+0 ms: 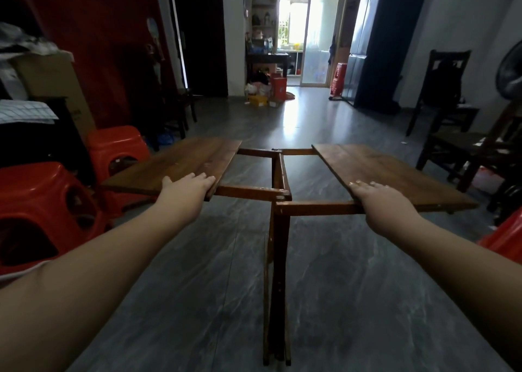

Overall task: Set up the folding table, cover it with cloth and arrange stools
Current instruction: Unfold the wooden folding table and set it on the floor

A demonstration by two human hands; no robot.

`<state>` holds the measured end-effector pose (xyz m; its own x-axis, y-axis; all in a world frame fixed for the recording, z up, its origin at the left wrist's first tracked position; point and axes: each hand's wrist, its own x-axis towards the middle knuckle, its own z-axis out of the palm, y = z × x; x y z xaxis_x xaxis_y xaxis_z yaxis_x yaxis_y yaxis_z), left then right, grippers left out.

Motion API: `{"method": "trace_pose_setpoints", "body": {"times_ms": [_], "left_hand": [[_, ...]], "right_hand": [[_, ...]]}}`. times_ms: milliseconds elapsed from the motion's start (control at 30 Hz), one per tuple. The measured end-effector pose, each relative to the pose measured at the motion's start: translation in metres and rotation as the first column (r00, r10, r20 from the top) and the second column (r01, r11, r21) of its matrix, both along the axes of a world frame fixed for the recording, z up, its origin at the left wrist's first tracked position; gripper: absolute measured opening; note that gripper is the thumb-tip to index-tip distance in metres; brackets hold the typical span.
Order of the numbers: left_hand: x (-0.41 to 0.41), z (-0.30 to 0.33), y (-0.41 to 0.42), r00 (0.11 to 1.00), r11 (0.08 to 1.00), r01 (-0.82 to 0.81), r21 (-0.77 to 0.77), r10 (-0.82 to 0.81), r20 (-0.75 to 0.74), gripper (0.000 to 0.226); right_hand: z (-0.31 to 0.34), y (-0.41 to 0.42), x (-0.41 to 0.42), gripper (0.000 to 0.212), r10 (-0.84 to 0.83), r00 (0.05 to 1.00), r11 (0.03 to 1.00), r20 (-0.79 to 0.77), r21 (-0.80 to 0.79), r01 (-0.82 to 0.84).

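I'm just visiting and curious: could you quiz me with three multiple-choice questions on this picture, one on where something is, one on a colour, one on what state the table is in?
1. Where are the person's hands?
A. One on each wooden panel's near edge
B. Both on one stool
C. Both hanging free above the floor

2. What colour are the plastic stools at the left?
A. Blue
B. Red
C. White

3. What state is the folding table in?
A. Covered with cloth
C. Lying flat on the floor
B. Two panels spread apart with an open gap of bare frame between them

Answers: 1 A, the left hand grips the left panel and the right hand the right panel. 2 B, both plastic stools are red. 3 B, the frame shows bare between the panels, and no cloth is on it.
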<state>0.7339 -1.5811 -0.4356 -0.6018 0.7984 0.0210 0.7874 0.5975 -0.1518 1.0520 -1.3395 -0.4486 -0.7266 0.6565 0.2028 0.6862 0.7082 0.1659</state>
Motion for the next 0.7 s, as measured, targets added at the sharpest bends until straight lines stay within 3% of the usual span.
{"method": "trace_pose_setpoints", "body": {"times_ms": [700], "left_hand": [[-0.004, 0.021, 0.02, 0.998, 0.997, 0.012, -0.072, -0.017, -0.061, 0.088]], "right_hand": [[0.012, 0.008, -0.017, 0.071, 0.006, 1.0, 1.0, 0.023, 0.028, -0.006]]}}
